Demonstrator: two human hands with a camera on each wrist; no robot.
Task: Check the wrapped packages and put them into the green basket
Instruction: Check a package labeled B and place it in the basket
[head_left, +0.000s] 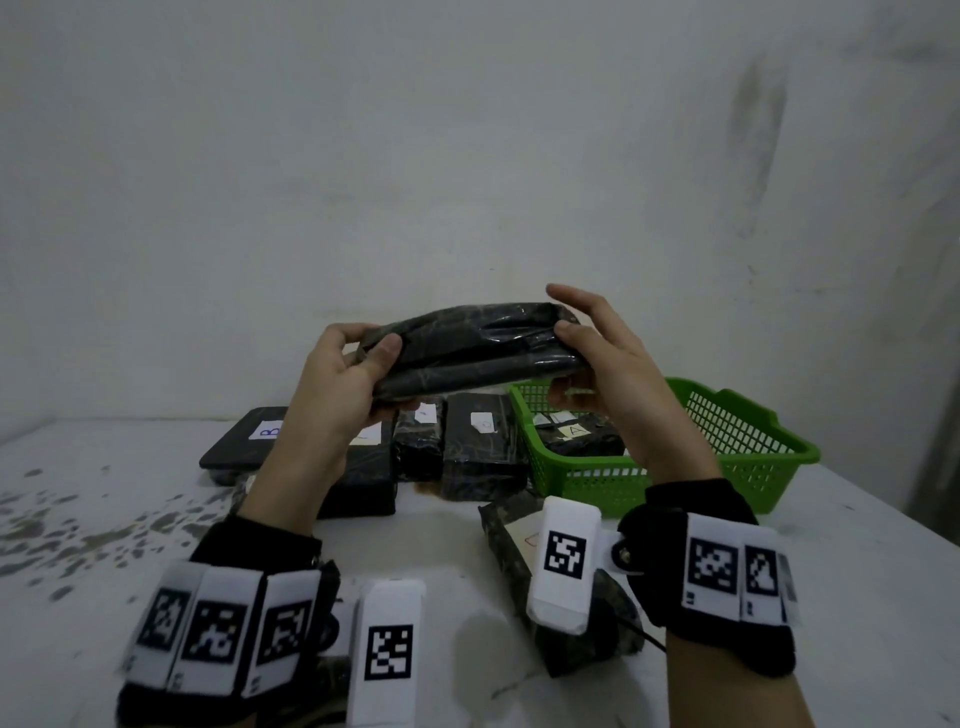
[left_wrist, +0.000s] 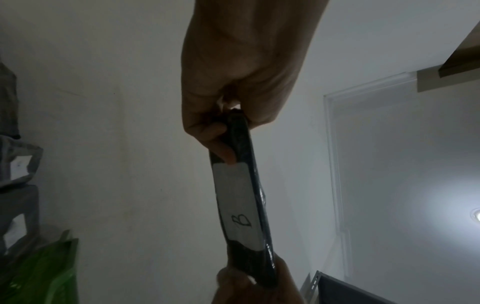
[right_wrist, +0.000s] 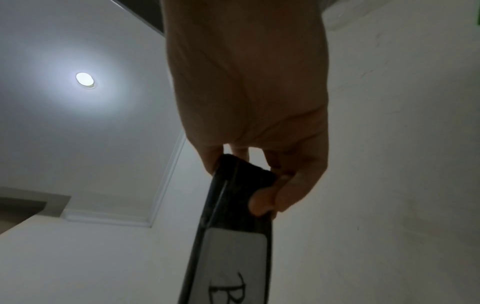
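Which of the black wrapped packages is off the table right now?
The package marked B, held up between the left hand and right hand, one end each. The others lie on the table or in the green basket.

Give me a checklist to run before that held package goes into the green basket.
1. Left hand grips the held package at one end: ok.
2. Right hand pinches the other end: ok.
3. Package's label read, letter B: ok.
4. Wrapping intact all round: cannot tell.
5. Green basket within view, open top: ok.
6. Room in the basket beside the A-labelled package: ok.
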